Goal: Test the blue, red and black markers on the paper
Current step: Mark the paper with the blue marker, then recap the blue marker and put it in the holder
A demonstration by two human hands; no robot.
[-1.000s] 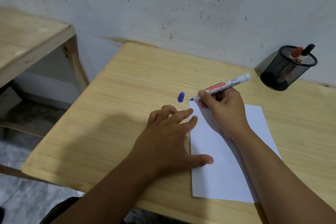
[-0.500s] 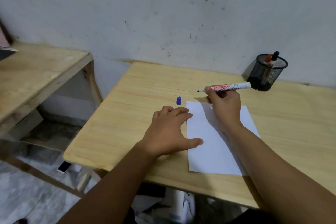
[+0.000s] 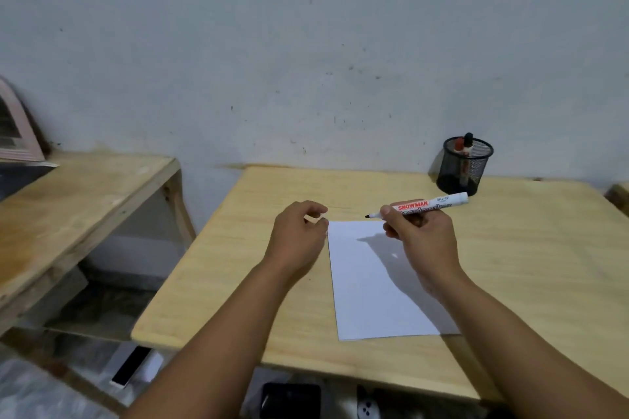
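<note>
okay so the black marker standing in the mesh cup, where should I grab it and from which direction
Grip the black marker by its capped top end, coming straight down from above. It stands nearly upright in the mesh cup, so only that tip clears the rim. The red marker sits right beside it, so probably pinch narrowly with fingertips and lift upward.
</note>
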